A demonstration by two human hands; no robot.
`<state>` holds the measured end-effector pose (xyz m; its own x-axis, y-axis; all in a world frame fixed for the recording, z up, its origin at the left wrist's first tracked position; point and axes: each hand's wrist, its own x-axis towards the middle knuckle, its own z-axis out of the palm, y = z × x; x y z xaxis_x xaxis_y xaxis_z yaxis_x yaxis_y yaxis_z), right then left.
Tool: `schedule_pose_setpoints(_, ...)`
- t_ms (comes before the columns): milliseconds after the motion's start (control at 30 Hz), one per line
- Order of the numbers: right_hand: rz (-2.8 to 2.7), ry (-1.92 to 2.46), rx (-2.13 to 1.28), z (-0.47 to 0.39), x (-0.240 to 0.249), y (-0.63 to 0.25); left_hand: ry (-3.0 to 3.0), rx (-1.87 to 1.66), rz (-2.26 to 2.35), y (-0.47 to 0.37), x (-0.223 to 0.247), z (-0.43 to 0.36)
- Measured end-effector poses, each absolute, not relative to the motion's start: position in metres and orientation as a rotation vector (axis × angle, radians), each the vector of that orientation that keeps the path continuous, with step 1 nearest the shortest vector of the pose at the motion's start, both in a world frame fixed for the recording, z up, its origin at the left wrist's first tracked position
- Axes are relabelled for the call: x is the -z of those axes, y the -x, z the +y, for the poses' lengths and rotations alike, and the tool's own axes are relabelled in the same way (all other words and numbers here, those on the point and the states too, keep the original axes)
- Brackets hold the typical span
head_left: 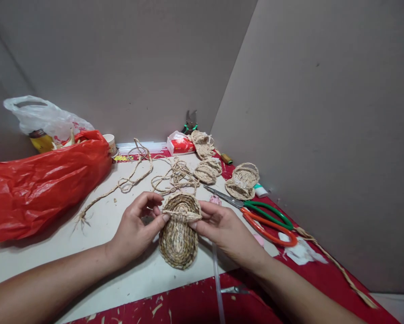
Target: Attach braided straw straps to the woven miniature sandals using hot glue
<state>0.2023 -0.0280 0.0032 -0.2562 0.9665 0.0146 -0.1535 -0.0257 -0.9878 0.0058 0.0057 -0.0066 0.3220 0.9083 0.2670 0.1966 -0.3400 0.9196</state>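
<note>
A small woven straw slipper point(179, 243) is held up between my two hands, its sole facing me and a braided strand lying across its upper part. My left hand point(141, 221) pinches the left edge with thumb and fingers at one end of that strand. On the other side my right hand point(222, 225) grips the right edge, thumb in front and fingers behind. Beyond the slipper lies a loose tangle of straw cord point(176, 175). Scissors point(262, 216) with one green and one orange handle rest to the right of my right hand.
A red plastic bag point(49, 184) fills the left side. At the back stand a paper cup point(110, 143), a tissue pack point(180, 143) and pruning shears point(190, 121). More woven slippers point(242, 181) lie at the right, near grey walls. A clear glue stick point(217, 283) lies in front.
</note>
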Motion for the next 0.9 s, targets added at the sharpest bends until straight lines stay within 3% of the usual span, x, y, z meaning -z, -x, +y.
schedule_pose_setpoints(200, -1.239, 0.918, -1.518, -0.0282, -0.0040, -0.2051, -1.644, -0.842, 0.811, -0.0060, 0.0089, 0.0053)
schedule_pose_setpoints(900, -1.191, 1.093, -1.440, -0.0303, 0.0014, -0.2014, -1.465, -0.841, 0.782, -0.0069, 0.0060, 0.0051)
